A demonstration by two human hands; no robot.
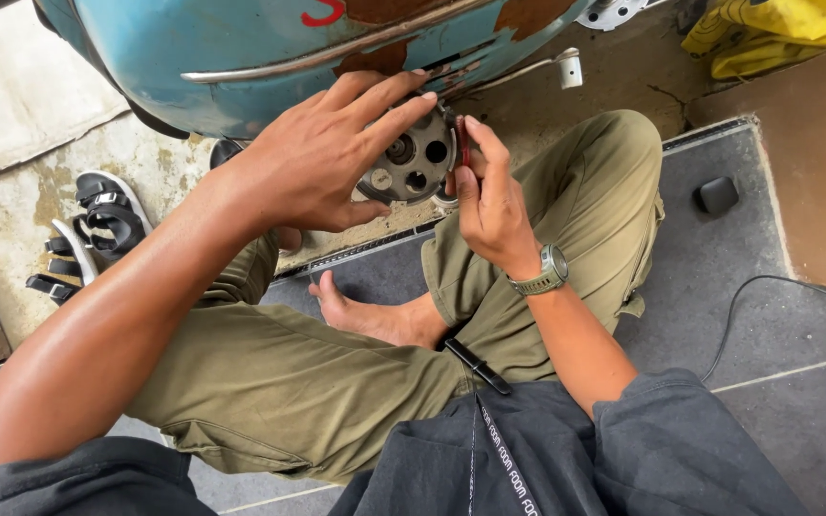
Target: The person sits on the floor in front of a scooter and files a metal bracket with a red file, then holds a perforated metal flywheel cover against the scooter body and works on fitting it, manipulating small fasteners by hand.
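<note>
Overhead, the blue scooter body point(270, 43), rusted in patches, hangs above the crossed legs. Round perforated metal clutch drum point(413, 158) sits at its underside, between both hands. Left hand point(322, 158) is spread over the drum's face, fingers gripping it. Right hand point(489, 201) pinches a small red-handled tool point(463, 141) against the drum's edge. Risk: tool could slip off the edge into the left fingertips if the drum turns.

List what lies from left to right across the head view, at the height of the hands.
Black-and-white sandals → left hand → round metal disc with holes → right hand → small black object on the grey tiles.
</note>
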